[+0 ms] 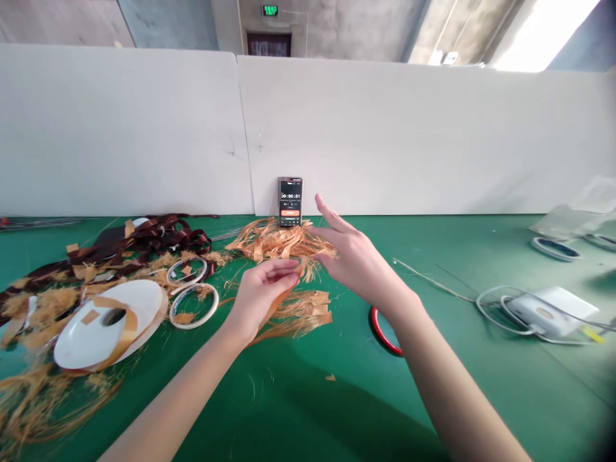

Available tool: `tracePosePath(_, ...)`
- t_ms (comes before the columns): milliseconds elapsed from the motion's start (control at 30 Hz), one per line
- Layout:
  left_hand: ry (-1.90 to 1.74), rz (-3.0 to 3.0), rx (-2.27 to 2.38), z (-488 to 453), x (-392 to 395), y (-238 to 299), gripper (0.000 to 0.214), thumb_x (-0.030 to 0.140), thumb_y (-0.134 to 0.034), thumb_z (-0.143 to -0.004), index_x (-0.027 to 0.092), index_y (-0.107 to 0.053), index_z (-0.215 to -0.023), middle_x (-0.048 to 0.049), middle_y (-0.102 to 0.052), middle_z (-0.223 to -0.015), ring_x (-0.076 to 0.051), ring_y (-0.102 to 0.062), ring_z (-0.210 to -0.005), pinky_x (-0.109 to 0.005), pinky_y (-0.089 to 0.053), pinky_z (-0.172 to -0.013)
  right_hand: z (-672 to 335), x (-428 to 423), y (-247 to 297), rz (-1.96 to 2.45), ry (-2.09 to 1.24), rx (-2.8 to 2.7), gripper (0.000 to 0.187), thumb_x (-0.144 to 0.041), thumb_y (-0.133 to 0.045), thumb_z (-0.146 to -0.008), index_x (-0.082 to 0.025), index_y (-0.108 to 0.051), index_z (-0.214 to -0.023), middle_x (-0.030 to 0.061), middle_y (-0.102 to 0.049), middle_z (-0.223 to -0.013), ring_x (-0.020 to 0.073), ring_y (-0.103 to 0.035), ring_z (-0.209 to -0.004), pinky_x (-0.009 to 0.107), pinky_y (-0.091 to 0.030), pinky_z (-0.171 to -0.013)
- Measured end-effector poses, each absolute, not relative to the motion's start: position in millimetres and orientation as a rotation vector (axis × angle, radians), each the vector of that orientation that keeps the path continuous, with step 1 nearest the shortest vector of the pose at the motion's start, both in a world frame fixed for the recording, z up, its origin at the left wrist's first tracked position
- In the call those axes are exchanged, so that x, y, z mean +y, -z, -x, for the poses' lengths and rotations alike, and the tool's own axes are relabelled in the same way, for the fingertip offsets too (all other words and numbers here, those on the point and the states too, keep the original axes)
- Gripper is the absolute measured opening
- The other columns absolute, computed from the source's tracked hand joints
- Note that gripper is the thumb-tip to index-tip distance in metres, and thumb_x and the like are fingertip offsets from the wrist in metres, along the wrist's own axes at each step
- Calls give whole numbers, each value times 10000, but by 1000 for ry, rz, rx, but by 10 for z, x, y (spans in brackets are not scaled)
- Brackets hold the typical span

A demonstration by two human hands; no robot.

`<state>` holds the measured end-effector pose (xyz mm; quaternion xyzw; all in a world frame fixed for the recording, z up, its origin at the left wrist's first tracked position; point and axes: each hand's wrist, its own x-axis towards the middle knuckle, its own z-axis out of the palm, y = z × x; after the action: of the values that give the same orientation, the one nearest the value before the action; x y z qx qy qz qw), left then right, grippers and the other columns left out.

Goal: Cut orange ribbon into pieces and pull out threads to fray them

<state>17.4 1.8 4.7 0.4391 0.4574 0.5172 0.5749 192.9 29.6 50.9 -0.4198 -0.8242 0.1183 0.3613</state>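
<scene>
Between the closed thumb and fingers of my left hand point(269, 289) is a short piece of tan ribbon point(302, 271) with frayed threads at its end. My right hand point(353, 256) hovers just right of it, fingers spread, with nothing visible in them. Behind both hands lies a heap of frayed tan ribbon pieces point(269, 239). More cut ribbon pieces point(312, 309) with fringed ends lie on the green table, partly hidden by my left hand. A red loop point(380, 330), perhaps a scissors handle, shows beside my right forearm, which covers the rest of it.
On the left lie a white spool point(144, 301) with tan ribbon, tape rings point(195, 307), dark brown ribbon point(178, 234) and loose fibres. A phone point(290, 204) showing a timer leans against the white partition point(409, 128). At right sit a white power bank point(553, 311) with cable and a plastic bag point(572, 215).
</scene>
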Motion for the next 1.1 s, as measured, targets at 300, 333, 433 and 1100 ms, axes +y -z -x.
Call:
tracePosePath(300,-1259,-935,1074,-186,31,130,203,173,-791,-633,155,-728,-825,-38,-748,-819,-138,-674,-799,-255,-517,-806,-1871,290,-621,848,-1089,-1508,458,-526,-443,-906,-216,-413,-570,105,-681,-1184,215,-615,-1134,357,-477,-947)
tracePosePath(333,-1270,-942,1070,-184,38,173,211,193,-798,-631,158,-729,-827,-37,-745,-818,-135,-668,-788,-250,-516,-785,-1880,285,-641,795,-1228,-1428,473,-563,-433,-898,-217,-402,-578,104,-711,-1113,193,-671,-1007,338,-508,-878)
tracePosePath(433,-1302,-953,1068,-183,52,257,221,237,-809,-623,165,-728,-816,-22,-724,-757,-125,-640,-719,-242,-507,-700,-1917,290,-661,910,-1346,-1399,490,-638,-412,-874,-198,-527,-693,98,-754,-890,84,-566,-479,254,-475,-530)
tracePosePath(1100,-1397,-990,969,-35,40,26,207,233,-789,-652,168,-714,-834,-17,-707,-760,-118,-628,-697,-237,-485,-660,-1774,304,-361,1179,-208,-2025,184,-169,-595,-806,-216,-727,-926,64,-515,-1405,287,-477,-1274,509,-369,-1073)
